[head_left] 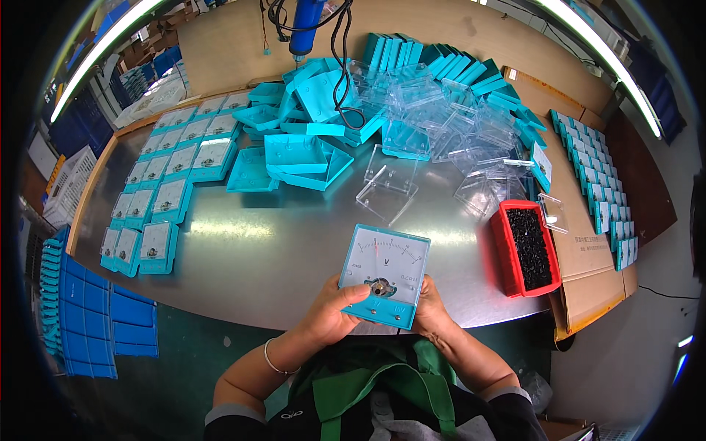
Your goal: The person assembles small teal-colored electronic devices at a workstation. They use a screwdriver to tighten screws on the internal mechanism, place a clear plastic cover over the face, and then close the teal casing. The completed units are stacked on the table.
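Between my two hands, just over the table's near edge, is a panel voltmeter (pixel 397 253) with a teal case, a white scale face and a thin red needle. My left hand (pixel 332 312) grips its lower left side, the thumb lying on the front near the round metal part at the needle's foot. Around the lower right edge closes my right hand (pixel 430 309); its fingers are partly hidden behind the case. Beyond the meter lie loose clear plastic covers (pixel 387 192). To the right stands a red bin (pixel 507 253) filled with small black parts.
Rows of teal meters (pixel 170 197) cover the table's left side. Teal empty cases (pixel 298 154) and more clear covers (pixel 423 95) are heaped at the back. A blue power screwdriver (pixel 305 29) hangs above with black cable. Further meters (pixel 599 184) stand on cardboard (pixel 588 264) at right.
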The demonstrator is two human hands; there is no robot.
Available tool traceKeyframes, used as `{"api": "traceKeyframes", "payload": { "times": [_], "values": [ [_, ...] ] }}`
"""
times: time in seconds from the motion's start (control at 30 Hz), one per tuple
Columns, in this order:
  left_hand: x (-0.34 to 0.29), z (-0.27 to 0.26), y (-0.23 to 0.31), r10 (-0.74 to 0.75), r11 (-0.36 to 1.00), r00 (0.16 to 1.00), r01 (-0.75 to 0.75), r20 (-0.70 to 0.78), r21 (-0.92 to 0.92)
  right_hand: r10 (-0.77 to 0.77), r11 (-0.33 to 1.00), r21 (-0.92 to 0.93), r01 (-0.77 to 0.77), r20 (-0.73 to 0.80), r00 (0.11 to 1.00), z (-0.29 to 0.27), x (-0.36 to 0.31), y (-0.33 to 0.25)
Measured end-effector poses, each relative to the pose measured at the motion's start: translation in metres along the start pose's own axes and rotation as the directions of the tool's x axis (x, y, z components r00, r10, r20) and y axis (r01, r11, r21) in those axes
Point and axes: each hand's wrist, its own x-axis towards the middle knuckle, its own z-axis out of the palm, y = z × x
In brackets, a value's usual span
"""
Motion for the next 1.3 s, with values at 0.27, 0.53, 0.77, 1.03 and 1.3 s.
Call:
{"api": "traceKeyframes", "payload": {
  "times": [0.27, 0.53, 0.77, 1.03, 1.3],
  "values": [
    [0.0, -0.006, -0.001, -0.021, 0.999, 1.0, 0.022, 0.008, -0.042, -0.021, 1.0, -0.014, 0.022, 0.089, 0.996, -0.003, 0.0, 0.004],
    [0.003, -0.01, -0.003, -0.008, 0.999, 1.0, 0.008, -0.005, -0.032, 0.023, 1.0, -0.003, -0.023, 0.109, 0.994, -0.006, 0.003, 0.005],
    [0.0, -0.015, 0.013, 0.078, 0.977, 0.997, -0.07, -0.031, 0.202, 0.052, 0.996, -0.078, -0.037, 0.204, 0.977, -0.012, -0.009, -0.034],
    [0.031, -0.028, 0.037, 0.559, 0.646, 0.825, -0.496, 0.082, 0.581, -0.476, -0.139, -0.69, 0.711, 0.676, 0.563, 0.054, 0.036, -0.06],
    [0.034, -0.058, 0.052, 0.435, 0.884, 0.892, -0.398, -0.122, 0.244, -0.527, 0.066, -0.697, 0.714, 0.583, 0.618, 0.105, 0.168, -0.059]
  ]
}}
